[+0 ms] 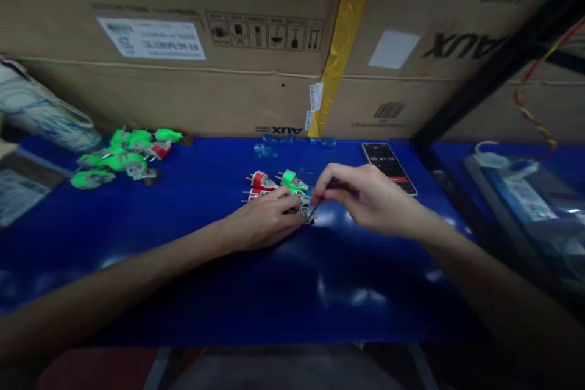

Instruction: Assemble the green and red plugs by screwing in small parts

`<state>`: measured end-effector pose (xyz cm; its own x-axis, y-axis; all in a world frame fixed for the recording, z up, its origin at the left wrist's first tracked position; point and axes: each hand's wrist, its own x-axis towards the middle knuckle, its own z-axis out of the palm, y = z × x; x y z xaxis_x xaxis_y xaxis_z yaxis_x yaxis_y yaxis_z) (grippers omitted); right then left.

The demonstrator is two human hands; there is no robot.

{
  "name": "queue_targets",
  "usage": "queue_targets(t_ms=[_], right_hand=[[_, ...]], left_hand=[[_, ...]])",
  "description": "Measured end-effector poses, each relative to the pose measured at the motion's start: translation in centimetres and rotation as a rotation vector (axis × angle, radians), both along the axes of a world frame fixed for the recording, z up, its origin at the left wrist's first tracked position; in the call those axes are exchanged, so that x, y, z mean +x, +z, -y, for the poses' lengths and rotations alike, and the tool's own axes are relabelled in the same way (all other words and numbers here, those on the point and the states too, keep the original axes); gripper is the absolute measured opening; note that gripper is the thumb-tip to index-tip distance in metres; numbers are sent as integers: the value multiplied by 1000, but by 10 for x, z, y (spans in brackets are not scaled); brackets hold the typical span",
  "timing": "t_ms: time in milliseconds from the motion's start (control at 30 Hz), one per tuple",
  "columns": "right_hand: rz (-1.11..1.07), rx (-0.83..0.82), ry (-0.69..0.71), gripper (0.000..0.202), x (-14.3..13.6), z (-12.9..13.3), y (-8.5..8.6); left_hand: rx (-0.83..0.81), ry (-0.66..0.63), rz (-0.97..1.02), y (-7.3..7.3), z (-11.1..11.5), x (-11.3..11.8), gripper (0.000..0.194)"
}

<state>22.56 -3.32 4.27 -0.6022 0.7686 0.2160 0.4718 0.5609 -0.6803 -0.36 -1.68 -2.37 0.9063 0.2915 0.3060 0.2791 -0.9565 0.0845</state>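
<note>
My left hand is closed around a small electrical plug, pressing it to the blue table. The plug's open inner side shows at my fingertips; the rest of it is covered. From the right, my right hand pinches a thin dark rod-like tool, and its tip reaches into the plug. What kind of tool it is, I cannot make out. Just beyond my left hand lie a red and white plug and a green plug, with another red one partly behind my fingers.
Several green plugs and a red one lie heaped at the left. Clear bluish pieces sit near the back. A phone with a running timer lies beyond my right hand. Large cardboard boxes wall off the back.
</note>
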Motion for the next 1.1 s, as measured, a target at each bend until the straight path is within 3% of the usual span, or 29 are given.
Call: queue_targets(t_ms=[200,333,433,600,800,967,1100], right_hand=[[-78,-16,-238,19,-7,11,-12],[-107,-30,-318,17,-9,14,-16],[-76,-42,-290,15,-8,14,-12],[-77,-114,-129,8,1,12,4],[-205,-33,-148,13,5,1,22],[-44,85,-237,17,2,-18,28],[306,137,-198,17,3,-36,21]], left_hand=[[-12,-5,33,-3,-1,1,25],[-12,16,19,-4,-1,1,24],[-5,7,33,-4,-1,0,24],[-10,10,25,-3,1,1,24],[-20,52,-23,2,5,2,25],[-43,77,-68,12,6,4,29],[-25,113,18,30,-6,0,30]])
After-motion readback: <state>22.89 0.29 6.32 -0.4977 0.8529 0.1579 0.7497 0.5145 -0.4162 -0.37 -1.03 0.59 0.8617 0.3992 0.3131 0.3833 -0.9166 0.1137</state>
